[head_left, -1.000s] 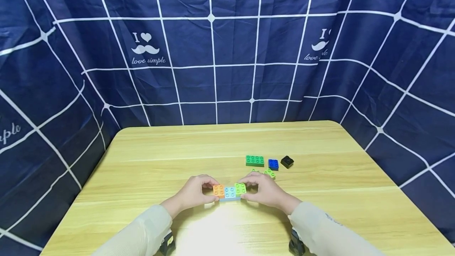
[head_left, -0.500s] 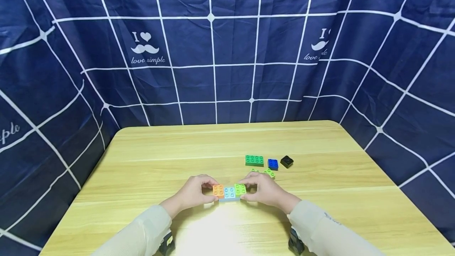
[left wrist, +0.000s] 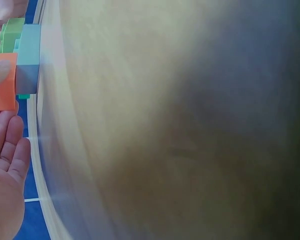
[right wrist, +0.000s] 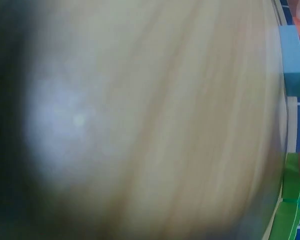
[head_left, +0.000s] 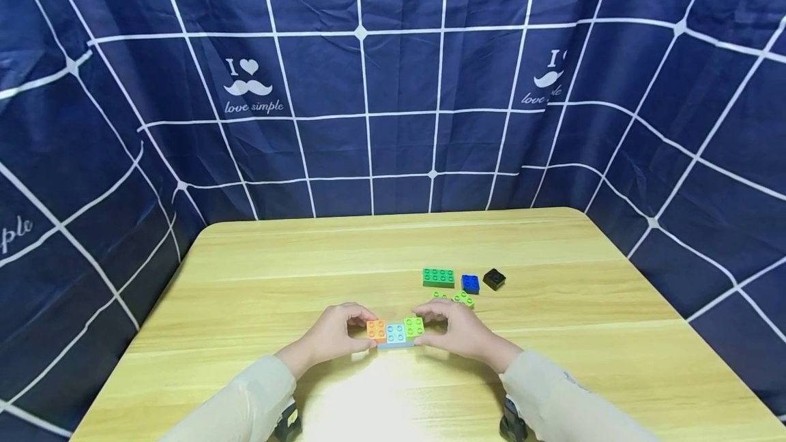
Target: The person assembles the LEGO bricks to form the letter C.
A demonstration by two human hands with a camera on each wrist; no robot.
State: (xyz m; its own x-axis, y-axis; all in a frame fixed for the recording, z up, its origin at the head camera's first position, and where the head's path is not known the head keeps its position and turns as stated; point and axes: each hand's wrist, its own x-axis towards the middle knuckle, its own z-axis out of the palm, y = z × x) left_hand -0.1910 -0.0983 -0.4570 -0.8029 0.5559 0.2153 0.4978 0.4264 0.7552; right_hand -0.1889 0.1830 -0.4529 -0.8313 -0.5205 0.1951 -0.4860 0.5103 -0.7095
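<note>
In the head view a light blue brick (head_left: 396, 334) lies crosswise between my hands, with an orange brick (head_left: 376, 331) on its left end and a lime green brick (head_left: 414, 327) on its right end. My left hand (head_left: 331, 333) pinches the orange brick between thumb and fingers. The lime brick is pinched by my right hand (head_left: 459, 330), thumb at the near side, fingers behind. From the left wrist, the orange brick (left wrist: 5, 85) overhangs the end of the light blue brick (left wrist: 30, 57). The right wrist view catches the light blue brick (right wrist: 293, 55) at its edge.
Beyond the right hand lie a dark green brick (head_left: 439, 277), a blue brick (head_left: 470, 284) and a black brick (head_left: 494, 279). Two more lime bricks (head_left: 464, 300) sit right behind the right fingers, partly covered. A dark blue curtain (head_left: 393, 142) surrounds the wooden table (head_left: 276, 258).
</note>
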